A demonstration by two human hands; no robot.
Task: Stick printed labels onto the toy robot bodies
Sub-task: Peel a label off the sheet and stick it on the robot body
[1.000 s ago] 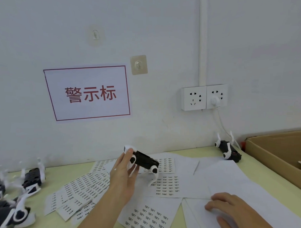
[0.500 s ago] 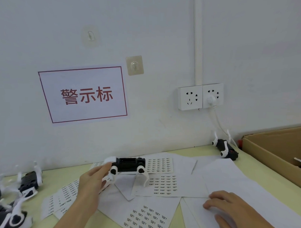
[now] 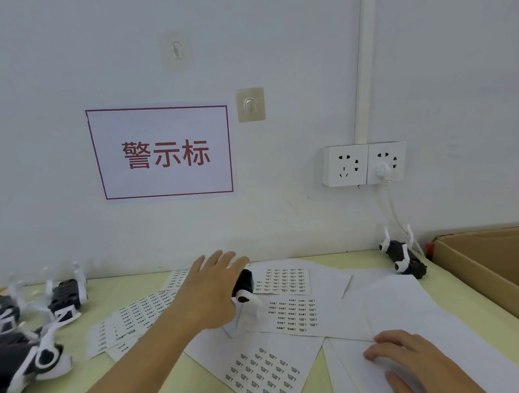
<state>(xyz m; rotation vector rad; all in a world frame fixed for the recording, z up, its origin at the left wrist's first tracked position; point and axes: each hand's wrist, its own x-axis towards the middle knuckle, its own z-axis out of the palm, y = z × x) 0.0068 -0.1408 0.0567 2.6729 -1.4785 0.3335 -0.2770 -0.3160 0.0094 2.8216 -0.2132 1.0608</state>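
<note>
Left hand (image 3: 210, 294) reaches forward over the desk (image 3: 443, 286), back of hand up, fingers (image 3: 220, 261) extended and slightly spread toward the wall. I see the toy robot (image 3: 244, 290) at its right edge, mostly hidden behind the hand; whether the thumb holds it I cannot tell. Its black body runs roughly away from me, a white leg hanging down onto the label sheets (image 3: 295, 312). Right hand (image 3: 414, 363) rests on blank paper (image 3: 410, 313), fingers loosely curved, holding nothing.
</note>
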